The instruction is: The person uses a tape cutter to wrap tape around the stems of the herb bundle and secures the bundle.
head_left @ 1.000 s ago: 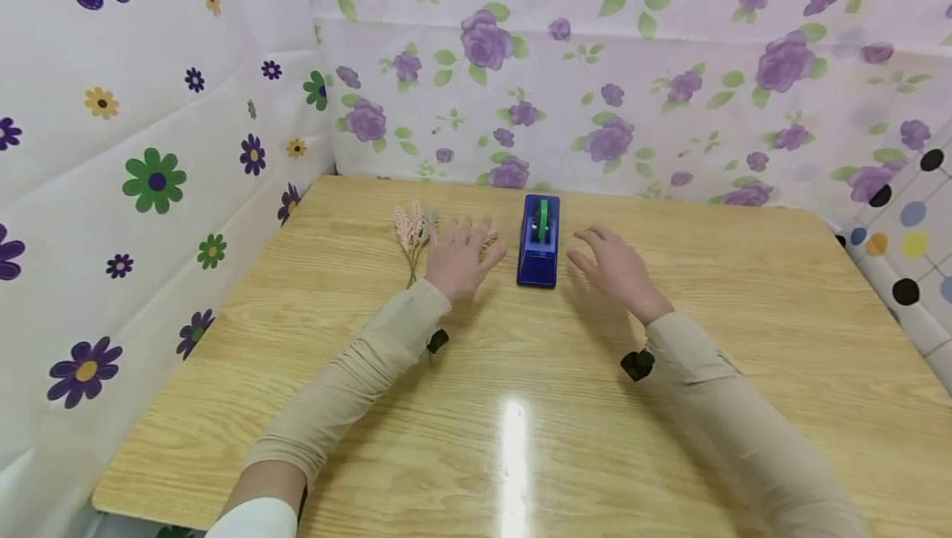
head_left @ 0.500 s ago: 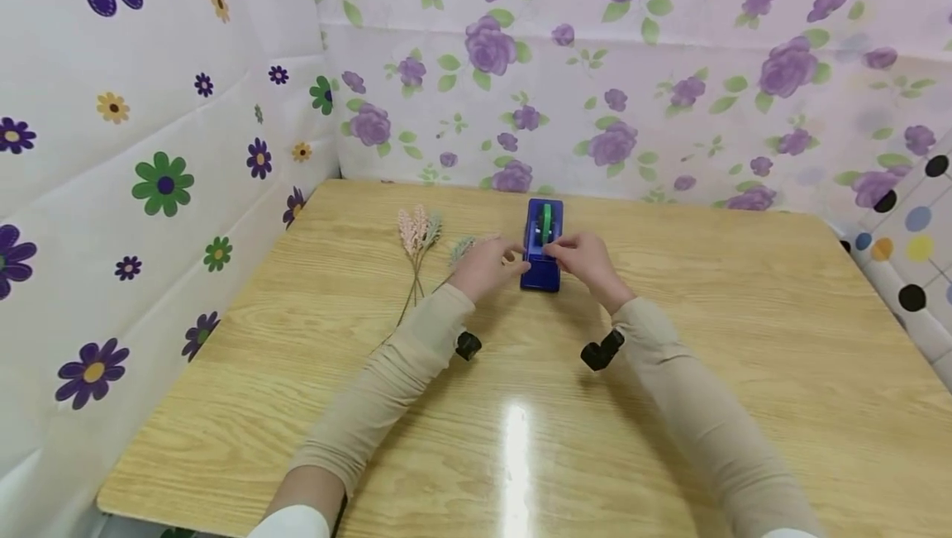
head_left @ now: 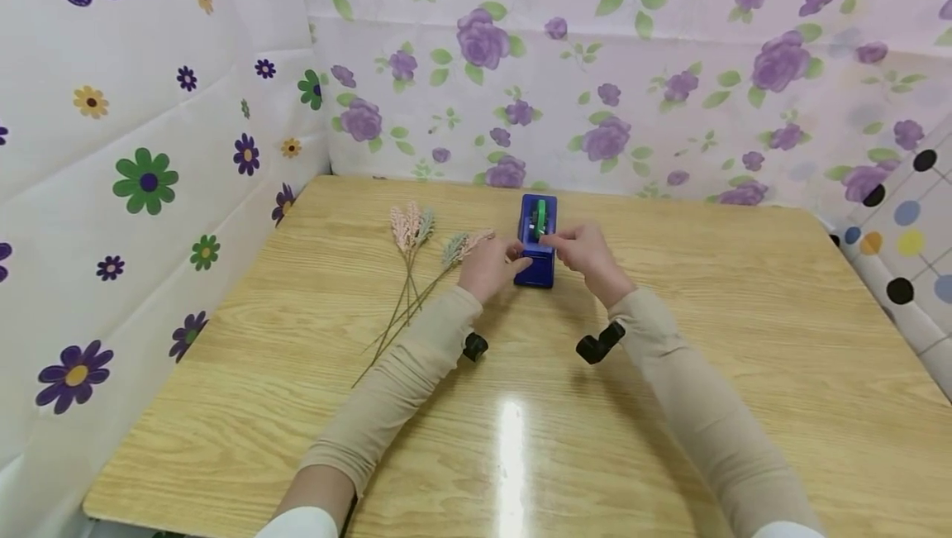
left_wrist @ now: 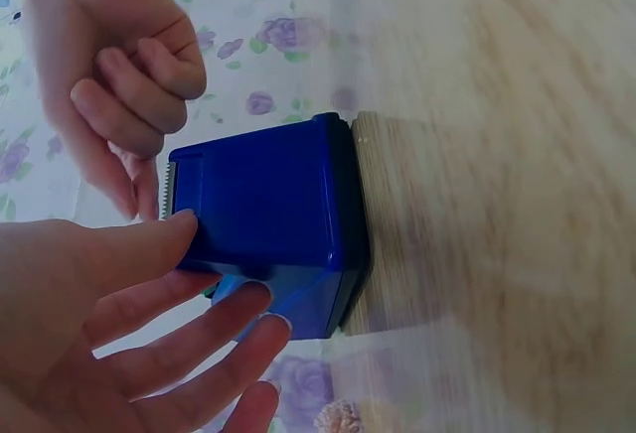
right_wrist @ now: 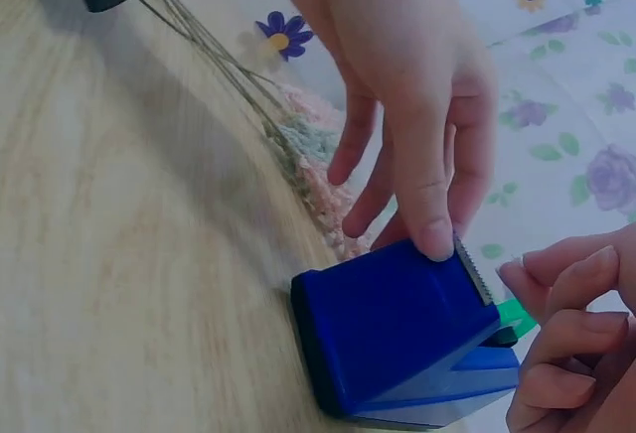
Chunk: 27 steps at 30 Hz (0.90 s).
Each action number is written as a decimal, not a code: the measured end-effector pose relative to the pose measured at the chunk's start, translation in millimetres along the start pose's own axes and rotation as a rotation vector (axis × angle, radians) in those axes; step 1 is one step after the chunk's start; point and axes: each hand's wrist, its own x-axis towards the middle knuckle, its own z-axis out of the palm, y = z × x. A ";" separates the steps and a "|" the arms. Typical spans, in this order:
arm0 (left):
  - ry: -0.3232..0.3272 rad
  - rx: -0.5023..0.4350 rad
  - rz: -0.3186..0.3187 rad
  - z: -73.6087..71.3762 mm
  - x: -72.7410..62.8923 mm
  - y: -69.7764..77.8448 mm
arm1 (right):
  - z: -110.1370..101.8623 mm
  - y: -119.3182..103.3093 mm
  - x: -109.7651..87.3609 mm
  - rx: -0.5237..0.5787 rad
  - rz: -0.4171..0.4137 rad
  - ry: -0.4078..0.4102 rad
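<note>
A blue tape dispenser (head_left: 535,273) with a green-cored roll of tape (head_left: 540,214) stands on the table, toward the back. At its front end, my left hand (head_left: 487,268) holds it, thumb on the top edge beside the serrated blade (right_wrist: 473,269) and fingers along the side. My right hand (head_left: 591,257) pinches thumb and forefinger together just behind that blade, at the end of the tape; the clear strip itself hardly shows. The other right fingers are curled in, as the left wrist view shows.
Artificial flower stems with pink (head_left: 402,228) and pale green (head_left: 455,249) heads lie left of the dispenser, their thin stalks crossing under the left forearm. Flowered sheets (head_left: 565,108) hang behind and beside the wooden table (head_left: 729,298).
Both hands have come in from either side to the dispenser. The left hand moved right, off the flowers, onto its front end; the right moved left and its fingers closed into a pinch.
</note>
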 end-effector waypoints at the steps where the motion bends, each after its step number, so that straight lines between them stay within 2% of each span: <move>1: -0.005 0.001 -0.002 0.2 0.2 -0.3 | 0.3 1.3 -1.3 -0.006 0.004 -0.006; 9: 0.018 0.054 0.009 -0.8 1.9 -0.2 | 3.7 2.8 -24.2 -0.015 -0.017 -0.017; 21: -0.022 0.016 -0.022 -1.0 2.4 -1.7 | 16.3 9.2 -78.0 0.040 -0.011 -0.086; 24: -0.029 0.026 -0.030 -0.9 2.0 -1.3 | 18.1 13.8 -88.8 0.046 -0.013 -0.093; 27: -0.016 0.059 -0.012 -2.1 3.6 -1.1 | 18.9 18.1 -95.4 0.047 -0.012 -0.101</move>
